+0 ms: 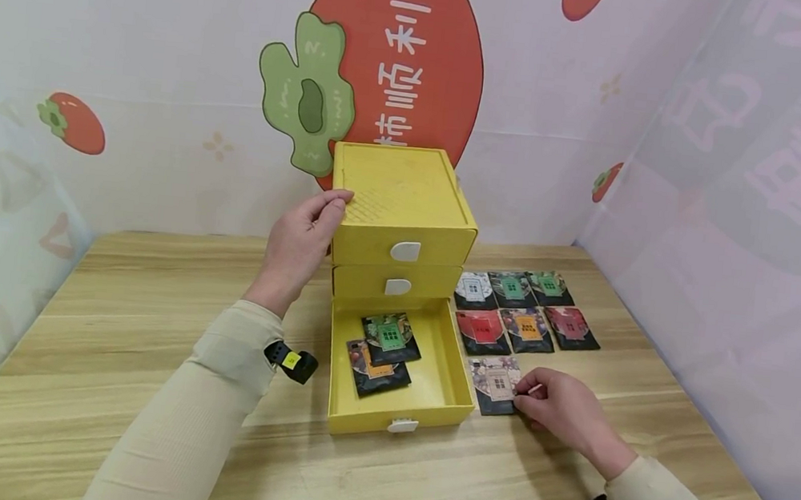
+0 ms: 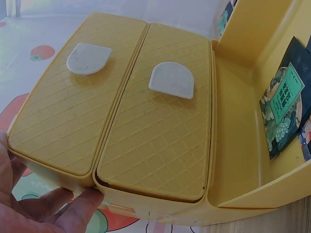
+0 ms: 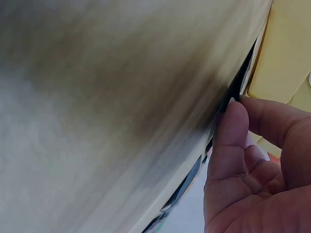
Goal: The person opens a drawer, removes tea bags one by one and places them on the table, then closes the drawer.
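A yellow drawer cabinet [image 1: 401, 242] stands on the table, its bottom drawer [image 1: 435, 374] pulled out. Two flat sachets lie overlapping inside: a green-labelled one [image 1: 390, 339] on top of an orange-labelled one [image 1: 377, 372]. My left hand [image 1: 303, 245] holds the cabinet's upper left edge, with fingers against its side in the left wrist view. To the right of the drawer, my right hand [image 1: 562, 410] pinches the edge of a pale pink-labelled sachet [image 1: 494, 380] between thumb and index finger. In the right wrist view, that sachet [image 3: 235, 85] shows only as a thin dark edge.
Beyond the pink-labelled sachet, several more sachets lie in two rows, including a red one [image 1: 483, 330] and a white one [image 1: 475, 289]. The cabinet's two upper drawers, with white handles [image 1: 403, 251], are closed. A patterned cloth backdrop [image 1: 190, 101] rises behind the wooden table [image 1: 147, 322].
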Available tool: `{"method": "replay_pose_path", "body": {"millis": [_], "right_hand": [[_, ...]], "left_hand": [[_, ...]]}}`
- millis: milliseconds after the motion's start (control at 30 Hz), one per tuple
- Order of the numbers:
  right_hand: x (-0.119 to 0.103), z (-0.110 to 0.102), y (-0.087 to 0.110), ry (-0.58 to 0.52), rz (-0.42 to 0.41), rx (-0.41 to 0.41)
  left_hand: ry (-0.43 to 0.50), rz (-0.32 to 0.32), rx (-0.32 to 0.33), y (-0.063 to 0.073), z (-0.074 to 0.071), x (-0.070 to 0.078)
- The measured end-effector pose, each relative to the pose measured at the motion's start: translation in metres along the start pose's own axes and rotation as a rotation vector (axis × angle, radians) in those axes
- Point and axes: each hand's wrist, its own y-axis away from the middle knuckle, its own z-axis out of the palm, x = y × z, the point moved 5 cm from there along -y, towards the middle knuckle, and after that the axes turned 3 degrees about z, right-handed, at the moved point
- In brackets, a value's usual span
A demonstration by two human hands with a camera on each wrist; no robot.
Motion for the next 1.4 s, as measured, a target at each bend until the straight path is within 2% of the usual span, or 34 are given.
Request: {"method": "replay_pose_path", "body": {"millis": [267,733,1400], "right_hand": [[-0.0032,0.0012,-0.0044,0.142,-0.034,0.019],[-0.004,-0.002,-0.0026,0.167,-0.085,0.058],[-0.0047,-0.0042,0.0003,0.179,-0.034,0.053]], "left_hand": [[-0.001,-0.001,0.0,-0.0005,-0.0001,-0.0005],[0.01,-0.003,0.0,0.0004,-0.0001,0.001],[0.001,-0.002,-0.008,0.0004,-0.0002,0.0004]]}}
